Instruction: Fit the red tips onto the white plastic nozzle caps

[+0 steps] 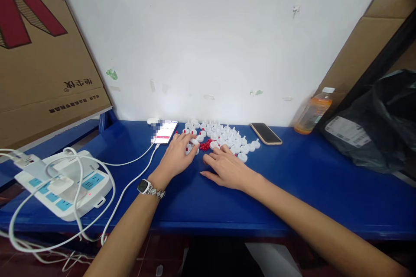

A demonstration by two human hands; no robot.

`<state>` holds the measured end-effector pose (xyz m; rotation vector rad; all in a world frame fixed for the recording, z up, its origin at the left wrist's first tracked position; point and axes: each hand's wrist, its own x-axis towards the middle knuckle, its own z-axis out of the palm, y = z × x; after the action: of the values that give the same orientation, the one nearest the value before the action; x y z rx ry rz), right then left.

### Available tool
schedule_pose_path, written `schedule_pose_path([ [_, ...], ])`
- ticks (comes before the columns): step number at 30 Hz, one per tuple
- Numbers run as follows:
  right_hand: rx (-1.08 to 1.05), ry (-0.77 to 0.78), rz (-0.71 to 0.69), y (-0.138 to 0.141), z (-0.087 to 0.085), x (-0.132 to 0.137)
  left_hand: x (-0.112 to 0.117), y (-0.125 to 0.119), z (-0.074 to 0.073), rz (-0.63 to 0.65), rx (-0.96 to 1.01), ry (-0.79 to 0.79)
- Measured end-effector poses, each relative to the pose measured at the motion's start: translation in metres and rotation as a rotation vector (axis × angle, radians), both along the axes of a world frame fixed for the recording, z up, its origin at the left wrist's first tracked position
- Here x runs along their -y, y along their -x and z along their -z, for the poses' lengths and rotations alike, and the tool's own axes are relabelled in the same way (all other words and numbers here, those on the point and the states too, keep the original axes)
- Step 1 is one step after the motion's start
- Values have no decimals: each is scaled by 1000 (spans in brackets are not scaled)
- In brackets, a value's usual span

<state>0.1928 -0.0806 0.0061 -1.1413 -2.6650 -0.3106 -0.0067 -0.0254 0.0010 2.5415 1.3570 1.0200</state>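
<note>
My left hand (177, 152), with a watch (143, 186) on its wrist, is closed on a white nozzle cap (194, 141) between thumb and fingers. My right hand (225, 166) rests palm down, thumb apart from the fingers, its fingertips at a white cap (213, 144) on the near edge of the pile. Between both hands lies a small heap of red tips (207, 144). Behind and to the right spreads a pile of white nozzle caps (229, 135) without red tips. Several caps with red tips (185, 132) stand around my left fingers, partly hidden by them.
A lit phone (166, 132) on a cable lies left of the caps, a dark phone (265, 133) to the right. A power strip (68, 188) with looping white cables covers the table's left end. An orange drink bottle (313, 111) and a black plastic bag (373, 125) stand at right.
</note>
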Motion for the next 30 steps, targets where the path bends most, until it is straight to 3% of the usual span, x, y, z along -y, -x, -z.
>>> schedule_pose_path([
  [5, 76, -23, 39, 2, 6, 1, 1, -1, -1, 13, 2, 8],
  [10, -4, -28, 53, 0, 0, 4, 0, -1, 0, 22, 12, -19],
  [14, -119, -4, 104, -21, 0, 18, -2, -1, 1, 31, 8, -19],
  [20, -261, 173, 111, -50, 3, 40, 4, -8, -1, 78, -24, 0],
  [30, -328, 204, 16, -32, 10, 21, 5, -11, 2, 132, -30, 31],
])
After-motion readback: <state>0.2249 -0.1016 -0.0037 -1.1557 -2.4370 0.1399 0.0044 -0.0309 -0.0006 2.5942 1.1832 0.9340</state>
